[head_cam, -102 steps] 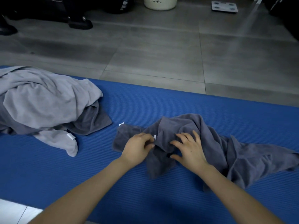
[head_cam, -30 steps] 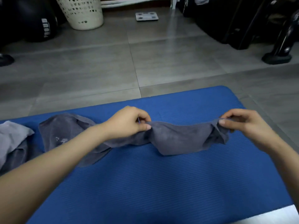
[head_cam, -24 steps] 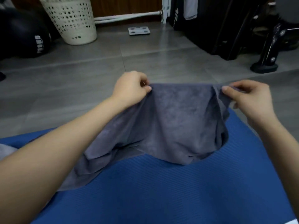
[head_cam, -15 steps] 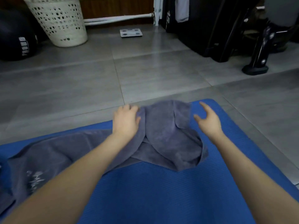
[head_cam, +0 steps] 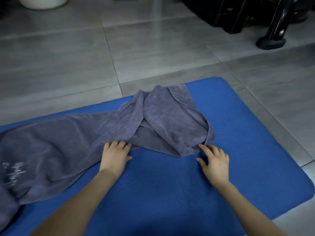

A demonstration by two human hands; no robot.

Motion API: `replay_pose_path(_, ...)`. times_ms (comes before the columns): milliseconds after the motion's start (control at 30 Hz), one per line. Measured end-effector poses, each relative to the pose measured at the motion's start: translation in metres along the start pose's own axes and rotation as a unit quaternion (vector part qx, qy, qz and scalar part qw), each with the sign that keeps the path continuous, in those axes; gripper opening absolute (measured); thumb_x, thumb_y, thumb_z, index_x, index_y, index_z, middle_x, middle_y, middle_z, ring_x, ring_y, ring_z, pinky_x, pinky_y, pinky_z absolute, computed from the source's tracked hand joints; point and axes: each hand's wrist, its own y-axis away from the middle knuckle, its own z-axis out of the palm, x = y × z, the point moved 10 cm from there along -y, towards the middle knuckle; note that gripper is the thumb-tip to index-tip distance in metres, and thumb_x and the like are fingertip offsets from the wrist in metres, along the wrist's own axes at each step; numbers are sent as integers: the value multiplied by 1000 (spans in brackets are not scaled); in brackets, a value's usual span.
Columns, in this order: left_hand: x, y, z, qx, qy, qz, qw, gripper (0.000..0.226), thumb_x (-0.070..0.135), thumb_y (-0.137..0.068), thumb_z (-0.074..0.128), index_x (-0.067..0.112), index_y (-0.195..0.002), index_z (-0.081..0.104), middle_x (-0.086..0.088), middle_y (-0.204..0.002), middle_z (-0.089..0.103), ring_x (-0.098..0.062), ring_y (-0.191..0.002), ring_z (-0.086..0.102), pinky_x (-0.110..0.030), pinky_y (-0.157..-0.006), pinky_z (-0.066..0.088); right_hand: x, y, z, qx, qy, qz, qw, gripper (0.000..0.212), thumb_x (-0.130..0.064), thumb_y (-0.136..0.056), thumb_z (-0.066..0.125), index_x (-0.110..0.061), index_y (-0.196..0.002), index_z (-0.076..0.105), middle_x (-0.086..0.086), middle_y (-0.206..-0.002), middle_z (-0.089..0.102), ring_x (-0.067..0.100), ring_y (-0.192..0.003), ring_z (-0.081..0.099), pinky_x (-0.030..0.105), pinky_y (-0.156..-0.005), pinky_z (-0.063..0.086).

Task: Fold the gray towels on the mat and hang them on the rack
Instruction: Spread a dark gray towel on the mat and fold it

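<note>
A dark gray towel (head_cam: 71, 142) lies stretched across the blue mat (head_cam: 170, 184), its right end bunched and folded over itself near the mat's far right corner. White lettering shows on its left part. My left hand (head_cam: 115, 156) lies on the mat at the towel's near edge, fingertips touching the cloth. My right hand (head_cam: 214, 161) lies with spread fingers at the near right corner of the bunched end, fingertips at the hem. Neither hand grips the cloth.
Gray tiled floor (head_cam: 153, 48) lies beyond the mat. A pale basket (head_cam: 42, 1) stands at the far left top edge. Black equipment and a black stand foot (head_cam: 271, 42) occupy the far right. The mat's right end is rounded, with pale floor beside it.
Both hands let go of the towel's far edge and drew back to its near edge. The view tilted down. The towel now lies flatter on the mat.
</note>
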Motion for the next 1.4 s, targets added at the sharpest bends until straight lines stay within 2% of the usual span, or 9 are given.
replay_pose_path(200, -24, -3, 2, 32, 57, -2, 998, 30, 26, -62, 86, 24, -90, 76, 7, -88, 69, -21, -80, 63, -34, -81, 27, -7, -18, -5, 29, 8, -3, 1000, 43, -52, -81, 41, -27, -94, 74, 4, -94, 61, 26, -85, 56, 35, -78, 29)
replay_pose_path(500, -16, -2, -4, 44, 30, -20, 998, 20, 12, -58, 88, 23, -59, 71, 11, -57, 62, -18, -56, 54, -33, -75, 22, 0, -35, -49, 122, -75, 43, 989, 17, -28, -82, 71, -15, -91, 74, 9, -101, 64, 33, -90, 59, 43, -82, 33)
replay_pose_path(600, -10, -5, -14, 22, 71, -67, 995, 11, 15, -74, 78, 21, -69, 70, 9, -65, 64, -18, -67, 56, -33, -77, 22, -6, -50, -70, 139, -67, 39, 987, 15, -22, -85, 66, -10, -93, 72, 10, -104, 63, 34, -93, 57, 44, -85, 33)
replay_pose_path(667, -2, -6, -19, -30, 167, -79, 982, 3, 23, -85, 67, 22, -83, 69, 11, -76, 64, -10, -75, 56, -31, -85, 28, -3, -63, -92, 154, -66, 69, 983, 17, -21, -88, 61, -9, -95, 70, 11, -108, 62, 35, -97, 55, 42, -87, 31)
replay_pose_path(767, 37, 8, -33, -182, 368, -12, 912, 4, 18, -83, 70, 18, -87, 69, 9, -77, 64, 4, -63, 54, -20, -76, 44, 4, -74, -124, 175, -58, 69, 981, 25, -29, -88, 57, -12, -100, 71, 12, -113, 61, 37, -101, 52, 42, -87, 34)
replay_pose_path(867, 85, 42, -52, -307, 351, 107, 878, 12, 20, -82, 70, 15, -93, 71, 10, -79, 64, 6, -64, 55, -11, -68, 43, 7, -62, -129, 159, -64, 29, 985, 38, -40, -86, 49, -15, -105, 71, 14, -114, 62, 40, -99, 53, 46, -87, 39)
replay_pose_path(967, 108, 66, -47, -362, 281, 160, 874, 15, 26, -84, 67, 20, -97, 69, 17, -75, 58, 5, -64, 51, -12, -66, 40, 20, -31, -105, 118, -37, 27, 992, 51, -49, -86, 40, -14, -108, 69, 15, -113, 63, 41, -99, 55, 49, -85, 42)
replay_pose_path(1167, 82, 69, -25, -306, 202, 70, 928, 15, 30, -87, 61, 26, -100, 68, 10, -99, 67, -5, -91, 58, -19, -79, 41, 94, 15, -31, -40, -23, 214, 976, 47, -40, -93, 51, -9, -128, 55, 23, -125, 54, 43, -116, 45, 49, -98, 34)
replay_pose_path(1400, 43, 60, -38, -214, 283, -29, 934, 3, 25, -84, 67, 23, -85, 69, 13, -77, 64, -5, -77, 60, -22, -76, 46, 87, 1, -18, -66, -151, 268, 949, 59, -55, -89, 50, -17, -133, 52, 15, -130, 51, 35, -122, 41, 45, -105, 32)
